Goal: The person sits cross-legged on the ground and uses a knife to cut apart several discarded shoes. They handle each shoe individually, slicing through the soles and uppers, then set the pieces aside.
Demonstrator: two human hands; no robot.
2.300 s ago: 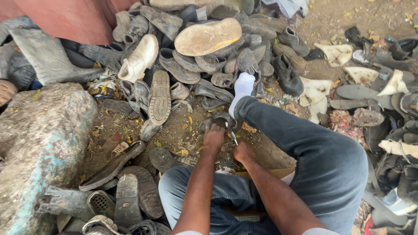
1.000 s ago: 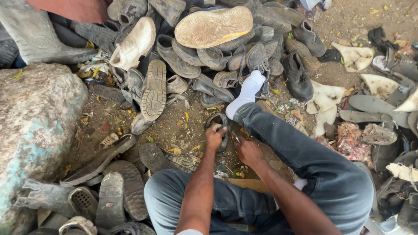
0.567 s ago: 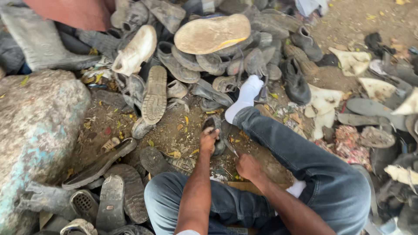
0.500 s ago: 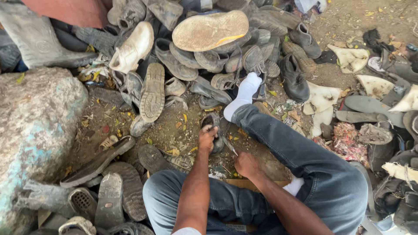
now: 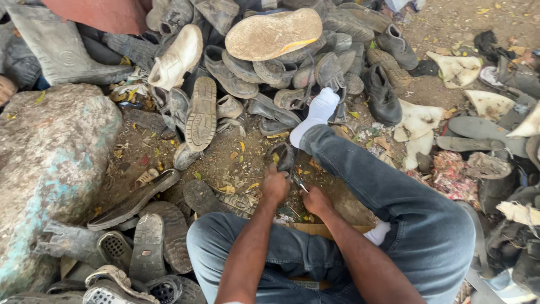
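A large paint-stained boulder (image 5: 50,169) filled the 9 o'clock side, with flattened soles lying at its foot. Just right of it, at the centre of the view, the left hand (image 5: 275,186) was curled tight over the near end of a dark worn shoe (image 5: 283,156), pinning it upright against the dirt. The shoe stood at 12 o'clock from that hand and just beside the jeans leg (image 5: 394,191). It looked blackened, scuffed and limp, its upper sagging and its far end curling over.

At 4 o'clock from the left hand, the right hand (image 5: 316,201) was clenched round a small metal blade (image 5: 299,183). Its tip angled up toward the shoe's base; whether it touched could not be told. The work in hand seemed to be cutting or prying at the shoe where upper meets sole. By my judgement, a further stroke would call for a firm pin from the left hand and a shallow blade angle kept clear of the fingers.

Farther out at 12 o'clock, a white-socked foot (image 5: 318,110) rested against the heap of old shoes (image 5: 270,62), and at 2 o'clock a black shoe (image 5: 382,95) lay on bare ground
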